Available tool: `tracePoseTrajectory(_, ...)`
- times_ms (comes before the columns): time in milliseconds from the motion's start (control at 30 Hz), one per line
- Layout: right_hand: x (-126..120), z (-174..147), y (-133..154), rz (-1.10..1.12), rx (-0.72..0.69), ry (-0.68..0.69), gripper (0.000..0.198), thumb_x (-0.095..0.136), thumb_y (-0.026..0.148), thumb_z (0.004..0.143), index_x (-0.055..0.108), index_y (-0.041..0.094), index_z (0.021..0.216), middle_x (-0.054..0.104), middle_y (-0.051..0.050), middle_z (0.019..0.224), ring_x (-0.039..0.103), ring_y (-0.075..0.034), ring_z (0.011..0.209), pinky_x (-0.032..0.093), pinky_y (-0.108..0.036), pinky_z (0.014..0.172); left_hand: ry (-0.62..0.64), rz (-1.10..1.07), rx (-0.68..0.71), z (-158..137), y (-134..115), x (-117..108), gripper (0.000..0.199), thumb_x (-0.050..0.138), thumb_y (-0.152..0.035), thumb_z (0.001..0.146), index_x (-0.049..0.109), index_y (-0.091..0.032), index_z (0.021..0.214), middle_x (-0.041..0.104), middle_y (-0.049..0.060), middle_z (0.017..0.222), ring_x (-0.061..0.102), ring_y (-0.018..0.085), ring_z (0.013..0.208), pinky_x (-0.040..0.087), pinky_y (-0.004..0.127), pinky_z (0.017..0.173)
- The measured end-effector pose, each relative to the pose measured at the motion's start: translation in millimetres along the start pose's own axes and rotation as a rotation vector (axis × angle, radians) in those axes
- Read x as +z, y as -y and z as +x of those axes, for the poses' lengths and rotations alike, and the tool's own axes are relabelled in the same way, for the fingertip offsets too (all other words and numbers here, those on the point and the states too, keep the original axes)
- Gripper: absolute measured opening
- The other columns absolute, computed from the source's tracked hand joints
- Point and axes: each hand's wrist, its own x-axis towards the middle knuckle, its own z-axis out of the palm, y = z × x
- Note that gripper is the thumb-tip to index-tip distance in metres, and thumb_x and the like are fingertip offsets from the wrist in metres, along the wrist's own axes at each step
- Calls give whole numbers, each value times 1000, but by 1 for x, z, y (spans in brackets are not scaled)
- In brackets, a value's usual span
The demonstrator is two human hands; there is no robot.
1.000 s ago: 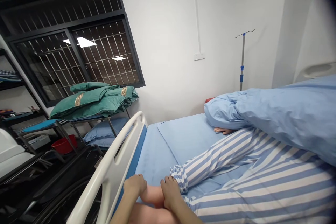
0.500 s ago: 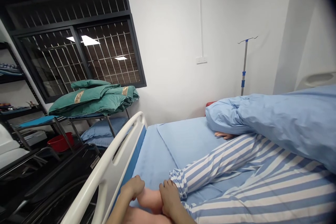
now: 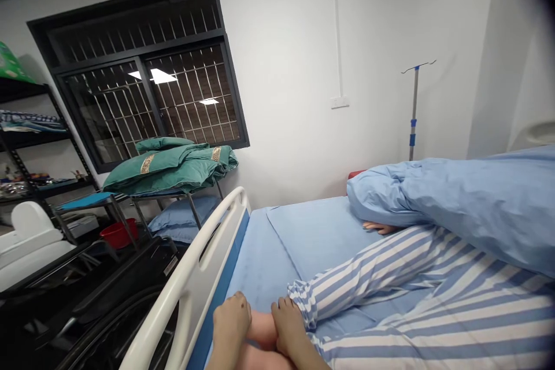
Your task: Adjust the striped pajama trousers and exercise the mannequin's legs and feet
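While the far leg (image 3: 262, 328) lies left to right on the bed (image 3: 312, 225), foot end leftward, the left hand (image 3: 233, 318) curls closed over that end; the right hand (image 3: 289, 324), beside the striped cuff (image 3: 307, 299), bends its fingers round it, how firmly I cannot tell.

A hospital ward or care-type room is shown; which exactly cannot be told. A bed (image 3: 277, 225) with a moulded white end board (image 3: 215, 248) is seen, an IV pole (image 3: 414, 105) is stood behind it, and striped pyjama-style trousers (image 3: 368, 270) are worn on the legs (image 3: 262, 328) lying there. A black wheelchair (image 3: 125, 266) is parked past the end board, and green bedding (image 3: 173, 172) is piled by a barred window (image 3: 195, 92).
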Motion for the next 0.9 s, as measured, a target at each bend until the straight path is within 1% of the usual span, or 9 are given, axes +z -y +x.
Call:
tracePoseTrajectory(100, 0, -2, -1, 12, -8, -15, 54, 64, 15, 45, 53, 17, 97, 53, -10, 98, 46, -27, 94, 38, -37, 79, -106, 43, 13, -8, 0, 4, 37, 25, -14, 81, 60, -8, 87, 62, 16, 75, 62, 24, 68, 44, 32, 56)
tracePoseTrajectory(200, 0, -5, -1, 28, -8, -23, 51, 63, 15, 47, 53, 17, 96, 52, -10, 98, 45, -27, 94, 37, -37, 79, -95, 45, 21, -11, 1, 3, 37, 24, -12, 81, 60, -9, 88, 62, 16, 74, 62, 23, 69, 44, 31, 57)
tracePoseTrajectory(333, 2, -5, -3, 34, -19, -19, 51, 63, 15, 47, 52, 17, 97, 52, -10, 98, 45, -26, 94, 36, -36, 79, 39, 33, 28, -4, 2, -6, 35, 28, -15, 80, 62, -8, 89, 63, 16, 75, 62, 24, 75, 44, 32, 62)
tracePoseTrajectory(467, 2, -4, -3, 39, -26, -34, 48, 60, 13, 48, 52, 17, 95, 52, -10, 97, 45, -27, 92, 36, -37, 78, 191, 43, 50, 10, 1, -18, 34, 32, -16, 78, 63, -12, 94, 63, 17, 90, 60, 24, 87, 43, 34, 72)
tracePoseTrajectory(533, 2, -5, -3, 42, -25, -32, 47, 60, 13, 48, 52, 17, 95, 52, -10, 96, 45, -27, 92, 35, -37, 77, 255, 48, 42, 18, 0, -21, 35, 35, -17, 77, 62, -13, 98, 63, 18, 95, 59, 24, 90, 43, 35, 73)
tracePoseTrajectory(600, 0, -5, -3, 42, -27, -21, 47, 59, 14, 48, 52, 17, 94, 52, -10, 96, 45, -27, 92, 35, -37, 77, 306, 50, 19, 25, -2, -22, 34, 39, -18, 75, 62, -13, 99, 63, 18, 96, 60, 25, 89, 44, 36, 72)
tracePoseTrajectory(733, -3, -7, -3, 30, -45, -15, 47, 58, 12, 49, 51, 17, 95, 52, -10, 97, 45, -26, 92, 34, -35, 77, 399, 53, -13, 37, -7, -19, 31, 47, -17, 68, 65, -14, 94, 65, 18, 93, 61, 26, 83, 46, 37, 69)
tracePoseTrajectory(833, -6, -8, -4, 25, -49, -17, 47, 57, 11, 49, 51, 17, 95, 52, -10, 97, 44, -26, 92, 33, -34, 77, 448, 42, -28, 43, -9, -16, 32, 48, -15, 65, 66, -12, 92, 65, 18, 92, 62, 27, 81, 46, 38, 68)
tracePoseTrajectory(900, -7, -7, -4, 24, -49, -14, 45, 56, 11, 51, 51, 17, 95, 52, -10, 97, 44, -26, 92, 33, -34, 76, 456, 17, -40, 45, -8, -13, 33, 47, -15, 66, 65, -11, 94, 64, 19, 95, 61, 27, 83, 46, 39, 69)
